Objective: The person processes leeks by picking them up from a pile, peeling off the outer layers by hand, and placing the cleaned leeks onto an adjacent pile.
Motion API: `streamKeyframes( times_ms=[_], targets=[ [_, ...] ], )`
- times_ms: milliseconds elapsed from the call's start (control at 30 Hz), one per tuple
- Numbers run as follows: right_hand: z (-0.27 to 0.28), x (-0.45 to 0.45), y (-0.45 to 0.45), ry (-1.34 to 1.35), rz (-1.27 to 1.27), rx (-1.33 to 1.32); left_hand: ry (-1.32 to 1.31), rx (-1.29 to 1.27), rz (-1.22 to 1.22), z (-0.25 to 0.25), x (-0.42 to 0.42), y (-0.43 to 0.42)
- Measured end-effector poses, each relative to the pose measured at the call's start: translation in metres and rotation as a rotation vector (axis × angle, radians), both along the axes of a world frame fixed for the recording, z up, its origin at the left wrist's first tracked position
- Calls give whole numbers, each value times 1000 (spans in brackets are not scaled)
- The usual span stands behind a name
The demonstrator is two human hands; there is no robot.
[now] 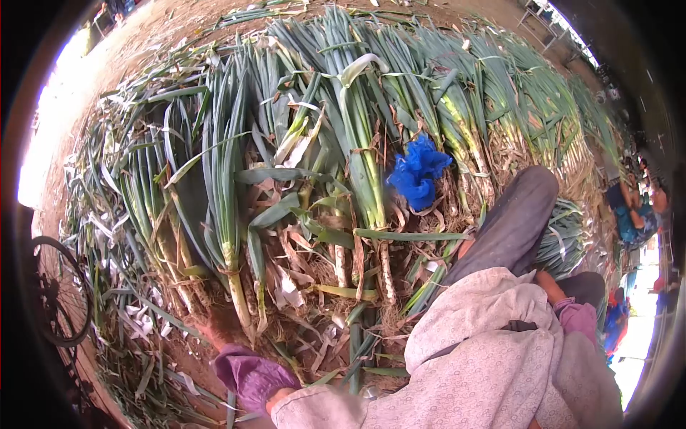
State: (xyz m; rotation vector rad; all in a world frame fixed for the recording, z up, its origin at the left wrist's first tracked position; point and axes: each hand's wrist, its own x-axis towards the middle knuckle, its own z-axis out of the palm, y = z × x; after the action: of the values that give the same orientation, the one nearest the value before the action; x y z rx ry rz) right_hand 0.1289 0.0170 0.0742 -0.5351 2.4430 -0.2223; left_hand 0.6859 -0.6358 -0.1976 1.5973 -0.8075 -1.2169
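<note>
Large green onions [223, 179] lie in bunches across the ground, their pale, rooted ends toward me. Low at the left, my left hand [218, 329] reaches down beside the root ends of a bunch [187, 289], with a purple cuff at its wrist. Its fingers blend into the roots and dirt, so I cannot make out a grip. A patch of my right hand [549, 287] shows by my bent leg, below another purple cuff; its fingers are hidden. Crumpled blue netting or plastic [418, 173] rests on the onions, ahead of my knee and apart from both hands.
Loose leaves and dry peelings [286, 289] litter the ground around me. A bicycle wheel [61, 292] stands at the left edge. My bent knee [532, 187] is over the right part of the pile. Other people [632, 204] are at the far right.
</note>
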Motion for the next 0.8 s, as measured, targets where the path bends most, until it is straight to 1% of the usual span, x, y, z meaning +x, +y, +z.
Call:
streamKeyframes(
  times_ms=[100, 300, 400, 433, 467, 500, 533, 600, 633, 700, 733, 767, 800],
  targets=[
    [-11, 0, 1, 22, 3, -119, 37, 19, 21, -3, 0, 0],
    [-30, -5, 5, 27, 23, -100, 159, 70, 93, 7, -21, 19],
    [-37, -9, 10, 33, 25, -101, 228, 89, 138, 25, -42, 40],
    [-40, -12, 13, 34, 29, -103, 203, 46, 124, 34, -49, 51],
    [-42, -14, 16, 35, 35, -106, 127, -39, 93, 45, -56, 60],
    [-44, -16, 17, 32, 35, -108, -190, -281, -57, 68, -70, 73],
    [-48, -18, 20, 31, 30, -112, -521, -534, -122, 91, -82, 86],
    [-52, -21, 22, 30, 30, -120, -1176, -1016, -335, 137, -120, 101],
    [-55, -23, 23, 27, 32, -123, -1000, -845, -299, 131, -134, 94],
    [-59, -27, 25, 18, 35, -134, -971, -915, -301, 165, -184, 88],
    [-63, -27, 26, 14, 36, -134, -1115, -1155, -349, 216, -226, 99],
    [-65, -28, 28, 6, 36, -140, -1181, -1201, -256, 241, -262, 104],
    [-67, -29, 29, 2, 36, -140, -806, -1032, -230, 270, -303, 115]
  ],
)
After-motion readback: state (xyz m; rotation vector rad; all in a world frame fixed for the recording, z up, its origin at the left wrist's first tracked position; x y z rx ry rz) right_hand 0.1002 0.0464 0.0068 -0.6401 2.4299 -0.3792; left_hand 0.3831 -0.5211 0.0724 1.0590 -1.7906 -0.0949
